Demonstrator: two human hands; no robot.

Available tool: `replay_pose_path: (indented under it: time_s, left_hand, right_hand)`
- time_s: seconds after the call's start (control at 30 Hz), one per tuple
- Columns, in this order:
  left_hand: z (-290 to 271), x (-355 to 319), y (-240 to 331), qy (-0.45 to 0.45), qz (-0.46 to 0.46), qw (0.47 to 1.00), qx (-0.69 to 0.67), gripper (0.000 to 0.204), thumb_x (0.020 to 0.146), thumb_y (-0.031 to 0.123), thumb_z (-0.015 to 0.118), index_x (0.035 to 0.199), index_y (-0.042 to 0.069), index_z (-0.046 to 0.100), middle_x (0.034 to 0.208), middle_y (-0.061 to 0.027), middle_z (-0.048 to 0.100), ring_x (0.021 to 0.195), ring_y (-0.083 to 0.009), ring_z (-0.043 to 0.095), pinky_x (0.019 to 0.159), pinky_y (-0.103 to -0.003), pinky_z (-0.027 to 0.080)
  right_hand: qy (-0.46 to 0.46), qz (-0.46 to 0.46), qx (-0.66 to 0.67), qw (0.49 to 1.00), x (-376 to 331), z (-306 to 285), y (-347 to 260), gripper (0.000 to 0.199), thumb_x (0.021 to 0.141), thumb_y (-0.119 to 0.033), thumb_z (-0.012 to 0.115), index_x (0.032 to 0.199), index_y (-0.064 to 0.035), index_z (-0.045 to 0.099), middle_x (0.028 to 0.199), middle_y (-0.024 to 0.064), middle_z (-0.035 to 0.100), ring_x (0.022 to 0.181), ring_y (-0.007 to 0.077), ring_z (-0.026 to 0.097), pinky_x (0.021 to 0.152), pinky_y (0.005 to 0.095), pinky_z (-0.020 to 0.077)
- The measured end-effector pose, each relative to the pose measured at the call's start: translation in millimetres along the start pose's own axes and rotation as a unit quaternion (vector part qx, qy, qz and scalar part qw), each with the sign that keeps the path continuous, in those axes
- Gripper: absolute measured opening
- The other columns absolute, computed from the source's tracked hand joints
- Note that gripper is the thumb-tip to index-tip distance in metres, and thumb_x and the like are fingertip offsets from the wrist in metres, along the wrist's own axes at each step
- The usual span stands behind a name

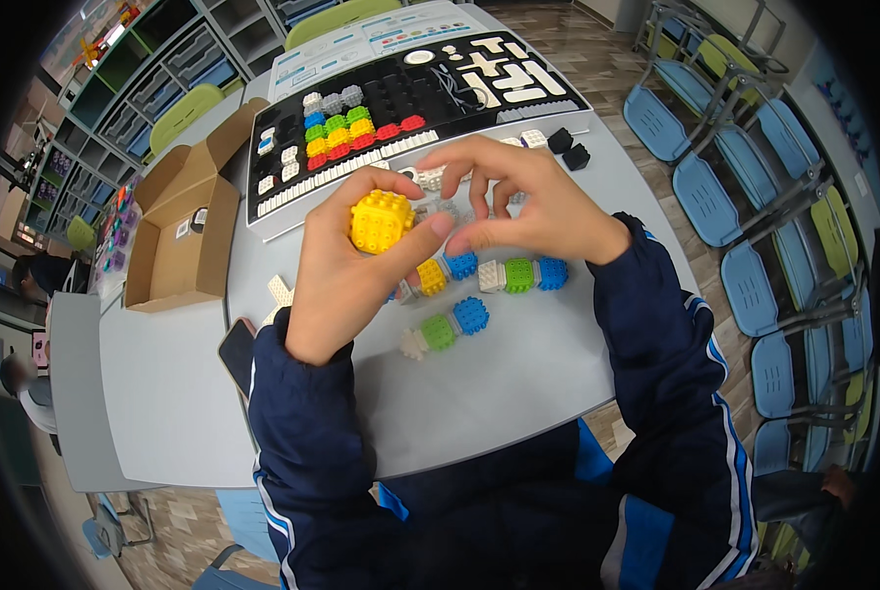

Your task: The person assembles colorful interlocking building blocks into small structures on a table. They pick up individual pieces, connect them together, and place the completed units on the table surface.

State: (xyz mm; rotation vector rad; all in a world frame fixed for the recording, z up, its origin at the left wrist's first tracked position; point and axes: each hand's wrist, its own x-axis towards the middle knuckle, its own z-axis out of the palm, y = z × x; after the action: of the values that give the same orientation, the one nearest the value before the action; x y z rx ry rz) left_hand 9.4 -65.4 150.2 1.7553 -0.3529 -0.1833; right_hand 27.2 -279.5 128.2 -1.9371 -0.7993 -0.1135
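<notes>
Yellow cube [380, 220] in left hand [346, 270]

small pale plastic pieces [438, 183] lying half hidden behind right hand [538, 206] fingers [479, 157] | blue-yellow studded block row [440, 272] partly disappearing under left hand [346, 275] | dark flat phone [237, 352] being covered by sleeve | far shelf contents blurring

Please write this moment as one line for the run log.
left hand: holds yellow studded cube | right hand: fingertips near cube, grip unclear | grey table: three short block chains
</notes>
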Motion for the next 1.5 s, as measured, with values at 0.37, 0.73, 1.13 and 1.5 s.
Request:
replay_pose_path:
  time_s: [0.37,0.73,1.13,1.5]
  left_hand:
    - [-3.6,3.9,-4.3,-0.04,0.002,0.999,-0.001,0.027,0.088,0.016,0.075,0.106,0.004,0.059,0.077,-0.0034,0.064,0.055,-0.0086,0.061,0.045,-0.02,0.045]
    - [-17.5,4.6,2.8,0.029,-0.022,0.999,-0.003,0.033,0.084,0.022,0.08,0.104,0.004,0.06,0.074,-0.0028,0.065,0.053,-0.0077,0.06,0.044,-0.02,0.043]
    - [-17.1,-1.5,6.5,-0.054,0.013,0.996,0.063,0.072,0.066,0.003,0.086,0.128,0.007,0.05,0.09,-0.0002,0.063,0.071,-0.0081,0.059,0.058,-0.021,0.047]
    - [-1.5,-10.3,-14.2,-0.018,0.175,0.955,0.24,0.117,0.06,0.001,0.083,0.153,0.004,0.012,0.116,-0.0197,0.058,0.09,-0.0386,0.069,0.075,-0.038,0.055]
  right_hand:
    - [0.046,-0.137,0.014,0.989,0.6,9.6,6.1,0.027,0.081,-0.017,0.079,0.104,-0.0068,0.069,0.093,0.003,0.067,0.077,0.0128,0.065,0.063,0.0269,0.0527]
    - [0.002,0.071,-0.015,0.997,2.2,24.7,63.6,0.012,0.088,-0.011,0.07,0.094,-0.0022,0.065,0.093,0.0085,0.068,0.079,0.019,0.067,0.068,0.0293,0.0539]
    - [-0.031,-0.065,-0.275,0.959,-7.3,47.8,86.5,0.009,0.089,-0.012,0.066,0.092,-0.0037,0.068,0.086,0.0077,0.065,0.085,0.0262,0.065,0.075,0.0383,0.0515]
    - [-0.019,0.042,0.193,0.98,-13.5,49.4,-9.6,0.048,0.087,-0.021,0.077,0.123,-0.0047,0.049,0.097,0.0066,0.067,0.087,0.0058,0.062,0.067,0.0203,0.0479]
